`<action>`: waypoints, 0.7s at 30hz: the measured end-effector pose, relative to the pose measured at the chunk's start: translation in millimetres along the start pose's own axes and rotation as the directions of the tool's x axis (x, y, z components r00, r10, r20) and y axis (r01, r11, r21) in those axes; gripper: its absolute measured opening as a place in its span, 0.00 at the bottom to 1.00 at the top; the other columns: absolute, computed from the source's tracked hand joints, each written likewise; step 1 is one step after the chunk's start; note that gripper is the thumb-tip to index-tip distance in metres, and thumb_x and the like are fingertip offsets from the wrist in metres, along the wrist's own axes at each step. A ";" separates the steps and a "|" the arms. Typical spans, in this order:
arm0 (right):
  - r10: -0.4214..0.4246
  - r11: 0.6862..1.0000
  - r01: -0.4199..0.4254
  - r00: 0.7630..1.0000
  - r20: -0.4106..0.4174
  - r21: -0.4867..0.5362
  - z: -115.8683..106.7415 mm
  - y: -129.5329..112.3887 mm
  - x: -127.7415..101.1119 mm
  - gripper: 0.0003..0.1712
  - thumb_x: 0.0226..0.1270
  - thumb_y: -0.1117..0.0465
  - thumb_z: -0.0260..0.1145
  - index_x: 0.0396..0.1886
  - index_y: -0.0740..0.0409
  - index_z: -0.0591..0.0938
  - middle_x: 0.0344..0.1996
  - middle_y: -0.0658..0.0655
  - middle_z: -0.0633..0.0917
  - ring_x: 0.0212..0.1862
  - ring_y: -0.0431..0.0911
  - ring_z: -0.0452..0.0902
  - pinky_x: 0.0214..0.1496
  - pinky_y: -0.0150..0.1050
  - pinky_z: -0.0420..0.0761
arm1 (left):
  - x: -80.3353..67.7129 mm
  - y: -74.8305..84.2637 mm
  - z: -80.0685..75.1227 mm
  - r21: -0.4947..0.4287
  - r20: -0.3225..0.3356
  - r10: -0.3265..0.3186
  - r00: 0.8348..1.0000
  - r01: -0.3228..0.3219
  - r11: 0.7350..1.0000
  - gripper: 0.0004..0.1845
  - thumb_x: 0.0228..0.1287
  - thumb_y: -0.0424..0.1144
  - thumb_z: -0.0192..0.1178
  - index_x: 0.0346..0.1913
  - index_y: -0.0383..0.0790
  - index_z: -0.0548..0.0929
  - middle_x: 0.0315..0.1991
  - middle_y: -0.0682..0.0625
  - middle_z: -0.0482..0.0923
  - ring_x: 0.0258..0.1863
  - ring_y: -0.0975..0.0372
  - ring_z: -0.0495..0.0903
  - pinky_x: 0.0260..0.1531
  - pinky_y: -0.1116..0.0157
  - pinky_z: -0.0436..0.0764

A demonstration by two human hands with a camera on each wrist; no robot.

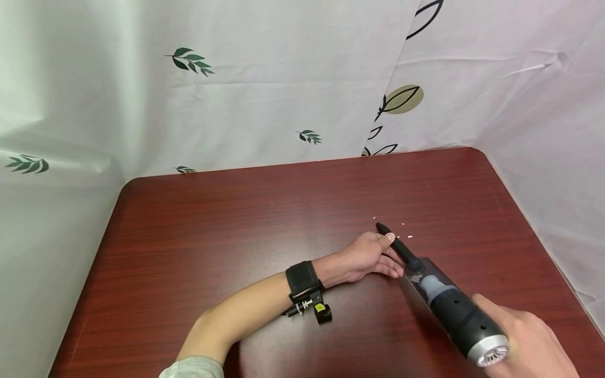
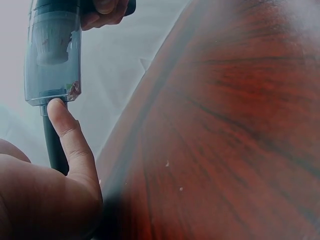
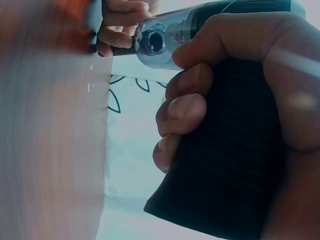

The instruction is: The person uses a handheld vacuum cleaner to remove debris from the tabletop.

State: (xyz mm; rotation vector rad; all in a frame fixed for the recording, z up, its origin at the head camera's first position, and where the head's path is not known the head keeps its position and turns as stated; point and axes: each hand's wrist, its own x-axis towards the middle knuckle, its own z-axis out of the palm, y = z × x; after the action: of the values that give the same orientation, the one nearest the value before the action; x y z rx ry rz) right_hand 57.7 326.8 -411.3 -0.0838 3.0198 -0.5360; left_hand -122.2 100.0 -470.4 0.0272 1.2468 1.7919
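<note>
My right hand (image 1: 524, 336) grips the black handle (image 3: 225, 160) of a handheld vacuum cleaner (image 1: 465, 320), fingers wrapped round it in the right wrist view. From its clear dust cup (image 2: 55, 75) a slim black nozzle (image 1: 402, 249) points up and left over the table. My left hand (image 1: 364, 258) holds that nozzle, thumb on one side and fingers along the other. A bit of debris (image 2: 73, 91) shows inside the cup near its lower end. Several small white bits (image 1: 409, 237) lie on the table by the nozzle's tip.
Beneath everything is a dark red wood-grain table (image 1: 212, 226) with rounded corners. A white curtain (image 1: 264, 94) with leaf prints hangs along its back and sides. On my left wrist sits a black strap (image 1: 302, 278) with a small camera.
</note>
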 end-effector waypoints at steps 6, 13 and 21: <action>0.008 1.000 -0.008 1.000 0.003 -0.004 -1.1 -3.6 5.1 0.25 0.46 0.55 0.86 0.35 0.39 0.76 0.17 0.35 0.68 0.21 0.31 0.62 0.23 0.33 0.61 | -1.3 3.2 -1.3 -0.003 -0.016 -0.002 1.000 0.002 1.000 0.21 0.90 0.43 0.42 0.45 0.29 0.79 0.31 0.41 0.83 0.25 0.56 0.86 0.27 0.68 0.88; -0.041 0.999 0.040 0.998 -0.056 -0.026 -2.2 -5.6 6.9 0.28 0.39 0.57 0.87 0.35 0.40 0.76 0.17 0.35 0.66 0.21 0.31 0.60 0.23 0.33 0.59 | -0.1 6.1 -4.5 -0.010 -0.015 -0.006 1.000 0.005 1.000 0.22 0.90 0.43 0.42 0.44 0.29 0.79 0.30 0.40 0.83 0.25 0.56 0.86 0.27 0.67 0.88; -0.019 0.999 0.019 1.000 -0.015 -0.043 -6.6 -10.5 6.6 0.28 0.42 0.55 0.87 0.35 0.38 0.76 0.18 0.35 0.67 0.22 0.31 0.61 0.24 0.34 0.61 | -6.5 10.5 -8.1 -0.039 -0.017 -0.026 1.000 0.026 0.999 0.21 0.89 0.42 0.44 0.46 0.28 0.80 0.33 0.39 0.84 0.26 0.56 0.86 0.28 0.67 0.88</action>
State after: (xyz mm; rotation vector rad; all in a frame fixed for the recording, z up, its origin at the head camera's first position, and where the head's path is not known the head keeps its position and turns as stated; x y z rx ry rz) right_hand 51.0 318.8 -402.0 -0.1115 3.0493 -0.4762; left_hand -129.3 89.0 -463.5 -0.0265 1.2196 1.7966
